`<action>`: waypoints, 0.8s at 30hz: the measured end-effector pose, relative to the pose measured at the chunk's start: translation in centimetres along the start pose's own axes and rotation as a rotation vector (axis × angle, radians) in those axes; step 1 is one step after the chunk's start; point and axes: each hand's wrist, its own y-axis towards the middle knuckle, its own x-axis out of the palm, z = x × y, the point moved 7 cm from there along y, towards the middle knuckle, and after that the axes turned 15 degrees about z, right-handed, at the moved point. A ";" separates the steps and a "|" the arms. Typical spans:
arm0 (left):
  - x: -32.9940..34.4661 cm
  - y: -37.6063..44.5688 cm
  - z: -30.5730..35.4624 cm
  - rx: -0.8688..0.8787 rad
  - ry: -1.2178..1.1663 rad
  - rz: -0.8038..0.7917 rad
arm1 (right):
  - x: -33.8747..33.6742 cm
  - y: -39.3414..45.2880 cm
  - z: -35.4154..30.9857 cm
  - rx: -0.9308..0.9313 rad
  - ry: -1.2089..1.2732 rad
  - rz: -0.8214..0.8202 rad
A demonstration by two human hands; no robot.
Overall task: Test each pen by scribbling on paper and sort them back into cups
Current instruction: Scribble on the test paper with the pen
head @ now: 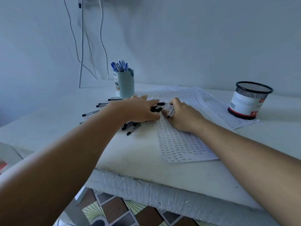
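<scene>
Right hand [180, 115] grips a slim black-capped pen [170, 113] over the densely scribbled paper [179, 144], presumably for testing. Left hand [138, 110] reaches among loose black pens [132, 127], fingers curled (contact unclear). Blue pens fill the smooth cylindrical cup [125, 84]; the black mesh cup [249, 99] stands well apart.

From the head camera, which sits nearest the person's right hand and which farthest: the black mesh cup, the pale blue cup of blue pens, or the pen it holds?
Measured from the right hand:
1. Pen, gripped in that hand over the paper.
2. Pale blue cup, behind and to the left, by the wall.
3. Black mesh cup, far right on the sheets.
</scene>
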 end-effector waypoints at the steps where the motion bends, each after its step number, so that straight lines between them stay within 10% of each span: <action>1: -0.1 -0.2 0.4 0.021 0.005 0.017 | 0.0 0.0 0.0 0.006 -0.008 -0.002; 24: -1.3 -0.4 -0.1 0.008 0.105 0.168 | -3.3 -2.4 1.5 0.104 0.231 0.003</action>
